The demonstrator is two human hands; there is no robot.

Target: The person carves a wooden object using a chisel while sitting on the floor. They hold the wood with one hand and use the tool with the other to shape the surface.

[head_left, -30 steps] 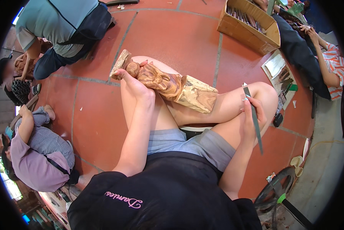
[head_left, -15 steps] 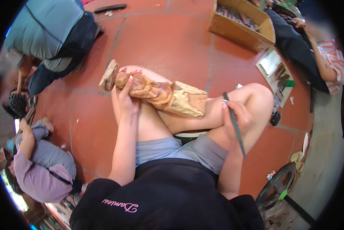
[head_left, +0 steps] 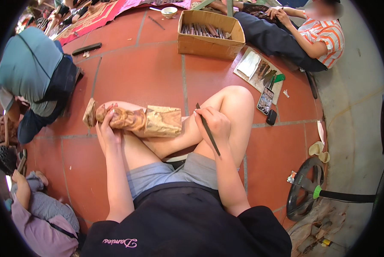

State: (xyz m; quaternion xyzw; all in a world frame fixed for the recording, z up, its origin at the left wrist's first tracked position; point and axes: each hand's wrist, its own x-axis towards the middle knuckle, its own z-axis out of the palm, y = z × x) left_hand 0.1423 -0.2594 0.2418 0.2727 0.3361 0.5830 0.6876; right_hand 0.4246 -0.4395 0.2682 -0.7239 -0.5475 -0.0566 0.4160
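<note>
A carved wooden figure (head_left: 129, 119) lies sideways across my crossed legs, its rounded head to the left and a rough, squared block base to the right. My left hand (head_left: 109, 133) is closed around it near the head, thumb on top. Between the fingers and thumb of my right hand (head_left: 218, 123) is a slim dark carving tool (head_left: 210, 136), slanting down toward my forearm. One tip pokes out above the fingers, a short way right of the base and apart from it. Whether that tip is bladed is too small to tell.
A cardboard box (head_left: 211, 48) of several carving tools stands ahead. Right of it, a pale board (head_left: 276, 91) carries tools and a phone (head_left: 265, 101). A black fan (head_left: 305, 188) is at right. Co-workers sit at left and far right. A white bowl (head_left: 169, 12) stands farther off.
The view has turned, so the surroundings appear farther left and lower. The figure now lies more level than before, still in my left hand. My right hand keeps hold of the tool.
</note>
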